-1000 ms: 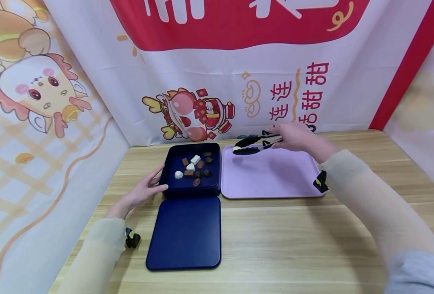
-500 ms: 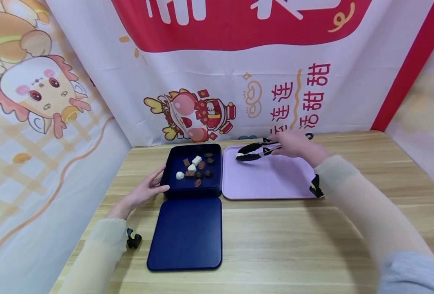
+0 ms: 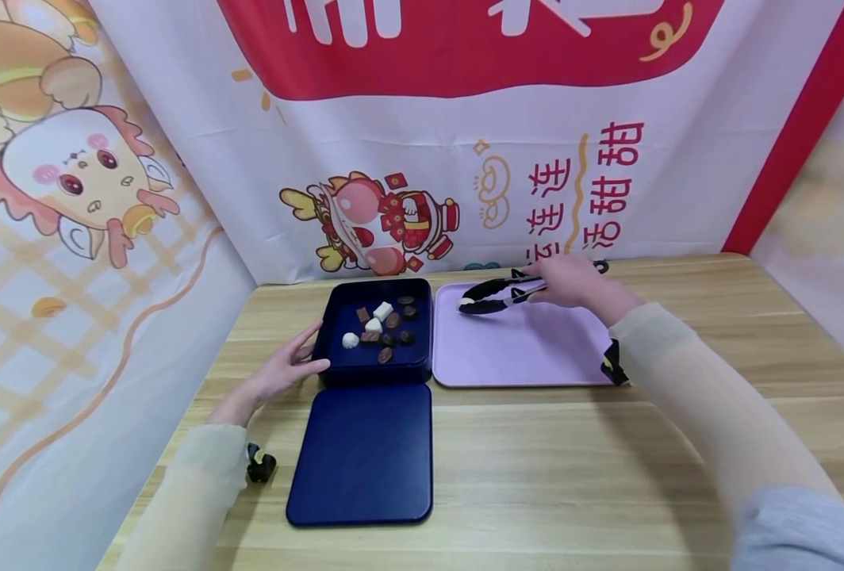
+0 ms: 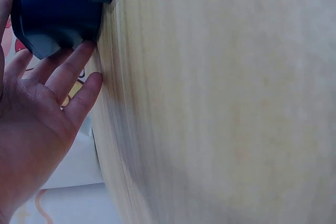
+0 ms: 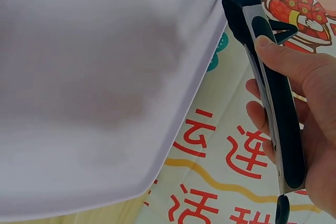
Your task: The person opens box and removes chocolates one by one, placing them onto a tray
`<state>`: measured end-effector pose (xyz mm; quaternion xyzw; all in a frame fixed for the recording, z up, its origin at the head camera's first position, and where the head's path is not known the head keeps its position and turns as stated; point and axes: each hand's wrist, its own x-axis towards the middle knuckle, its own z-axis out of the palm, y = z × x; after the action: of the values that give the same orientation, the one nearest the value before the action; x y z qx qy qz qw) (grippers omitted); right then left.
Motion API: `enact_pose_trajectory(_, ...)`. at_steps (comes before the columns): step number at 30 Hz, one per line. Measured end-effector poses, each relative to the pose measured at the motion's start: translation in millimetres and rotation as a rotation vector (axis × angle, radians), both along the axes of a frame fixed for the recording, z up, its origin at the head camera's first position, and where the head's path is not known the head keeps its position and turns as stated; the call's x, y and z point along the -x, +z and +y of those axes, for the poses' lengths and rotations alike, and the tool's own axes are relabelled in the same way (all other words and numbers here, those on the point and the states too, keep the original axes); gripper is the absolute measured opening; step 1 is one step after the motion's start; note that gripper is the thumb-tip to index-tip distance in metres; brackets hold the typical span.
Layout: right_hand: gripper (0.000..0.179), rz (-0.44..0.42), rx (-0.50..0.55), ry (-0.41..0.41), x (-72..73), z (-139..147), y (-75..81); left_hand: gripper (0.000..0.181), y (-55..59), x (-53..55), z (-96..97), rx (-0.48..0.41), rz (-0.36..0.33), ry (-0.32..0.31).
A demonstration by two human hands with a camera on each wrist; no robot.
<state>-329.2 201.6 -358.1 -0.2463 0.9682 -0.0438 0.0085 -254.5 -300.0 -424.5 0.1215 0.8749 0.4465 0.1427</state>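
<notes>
Navy box (image 3: 375, 376) on a pale wooden table (image 3: 536, 476), and someone's left hand (image 3: 286, 373) rests against its left side, fingers spread apart, thumb near the front corner. Inside lie loose sweets: white ones, among them a swirled dome (image 3: 351, 340) and a ridged block (image 3: 382, 311), with brown and nearly black pieces (image 3: 392, 320) grouped beside them. Flat in front of the box is a matching navy lid (image 3: 361, 460). Just right of the box sits a lilac tray (image 3: 529, 357). Over its far left part, the person's right hand (image 3: 568, 281) grips black-and-silver tongs (image 3: 486, 307), fingers wrapped about the handles. Between the tong tips is a small white piece (image 3: 467, 301); from where I stand, I can't tell whether it touches the tray or hangs just above.
</notes>
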Motion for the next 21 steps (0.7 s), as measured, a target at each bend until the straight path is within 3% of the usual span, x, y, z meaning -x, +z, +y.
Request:
enact_pose_trajectory(12, 0.062, -0.026, 0.049, 0.002, -1.1, 3, 1.4, 0.083, -3.5, 0.0, 0.0, 0.011, 0.003, 0.015)
enact_pose_trajectory(21, 0.062, -0.026, 0.106, -0.021, -2.3, 15, 13.8, 0.082, -3.2, -1.5, 0.0, -0.003, -0.002, 0.020)
